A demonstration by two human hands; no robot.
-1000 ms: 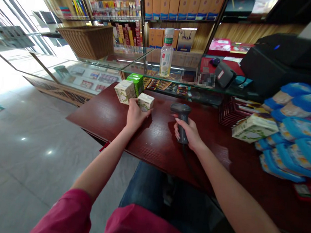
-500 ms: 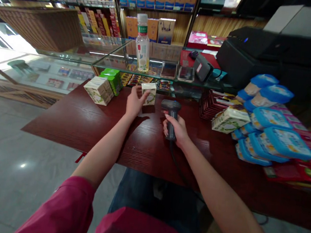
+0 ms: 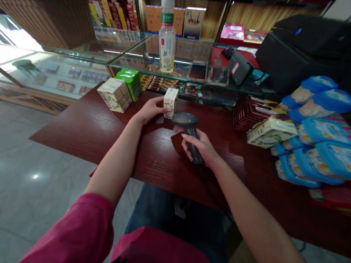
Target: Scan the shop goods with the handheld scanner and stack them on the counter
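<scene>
My left hand (image 3: 153, 110) is closed around the left side of a small cream-and-green box (image 3: 171, 100), which stands upright on the dark red wooden desk (image 3: 158, 146). In my right hand (image 3: 201, 147) is a dark grey barcode scanner (image 3: 190, 131), its handle wrapped by my fingers and its head turned toward the box. The scanner head is close to the box's lower right; whether they touch I cannot tell. A cable runs from the handle down toward my lap.
Cream boxes (image 3: 114, 95) and a green pack (image 3: 130, 82) stand at left. A bottle (image 3: 167, 40) rises from the glass counter behind. To the right are dark red packets (image 3: 247, 115), another cream box (image 3: 272, 133) and blue-lidded tubs (image 3: 317, 154).
The box has been turned so a narrower side shows. The scanner has tilted and its head has come nearer to the box. The whole view has shifted slightly.
</scene>
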